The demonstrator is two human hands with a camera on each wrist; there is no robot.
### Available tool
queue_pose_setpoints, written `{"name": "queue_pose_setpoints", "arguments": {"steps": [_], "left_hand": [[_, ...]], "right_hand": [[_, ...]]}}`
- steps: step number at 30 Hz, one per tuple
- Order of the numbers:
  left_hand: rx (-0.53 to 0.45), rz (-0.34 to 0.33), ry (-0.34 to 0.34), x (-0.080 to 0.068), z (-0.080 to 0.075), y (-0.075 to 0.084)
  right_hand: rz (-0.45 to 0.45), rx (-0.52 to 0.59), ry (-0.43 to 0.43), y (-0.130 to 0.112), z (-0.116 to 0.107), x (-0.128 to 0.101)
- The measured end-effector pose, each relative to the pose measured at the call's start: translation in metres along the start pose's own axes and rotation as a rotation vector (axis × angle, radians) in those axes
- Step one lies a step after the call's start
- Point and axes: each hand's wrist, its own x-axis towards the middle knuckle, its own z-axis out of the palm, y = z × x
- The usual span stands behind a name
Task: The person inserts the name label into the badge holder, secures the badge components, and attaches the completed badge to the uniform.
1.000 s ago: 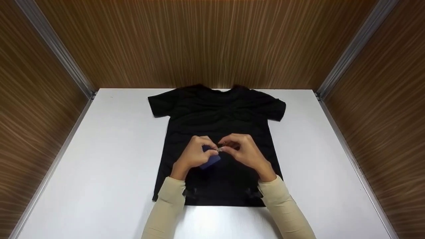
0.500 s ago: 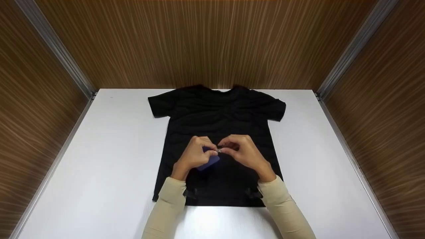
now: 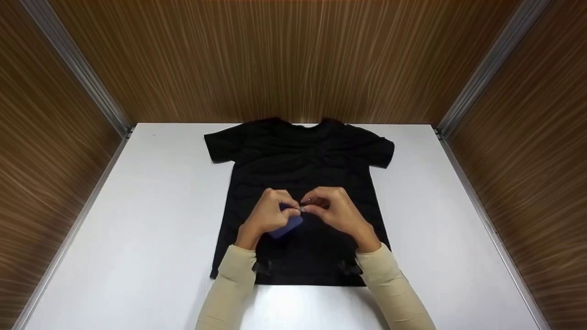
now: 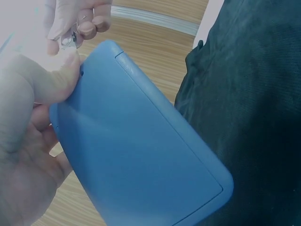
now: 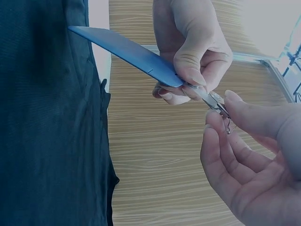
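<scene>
A flat blue badge holder [image 4: 141,146] with rounded corners hangs tilted over the black T-shirt [image 3: 298,158]. My left hand [image 3: 267,213] grips its narrow end, thumb and fingers pinching right where a short strap leaves the holder. At the strap's other end is a small metal clip [image 5: 217,101] with a bent wire loop. My right hand [image 3: 338,209] pinches this clip between thumb and fingertips, close beside the left hand's fingers. In the head view, the left hand covers part of the holder [image 3: 291,224].
The T-shirt lies spread flat on a white table [image 3: 160,215], its neck at the back edge. Wood-patterned panels [image 3: 284,59] stand behind and on both sides, with grey metal strips [image 3: 73,59] at the corners.
The blue badge holder's lower end has swung slightly down and to the left. Both hands stay almost in place, still gripping the holder and its clip.
</scene>
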Motion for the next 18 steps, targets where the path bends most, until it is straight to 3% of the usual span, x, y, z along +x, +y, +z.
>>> {"name": "queue_pose_setpoints", "arguments": {"steps": [18], "left_hand": [[-0.082, -0.021, -0.047, -0.0007, -0.0013, 0.0000]], "right_hand": [[0.010, -0.004, -0.007, -0.0008, -0.0050, -0.0014]]}}
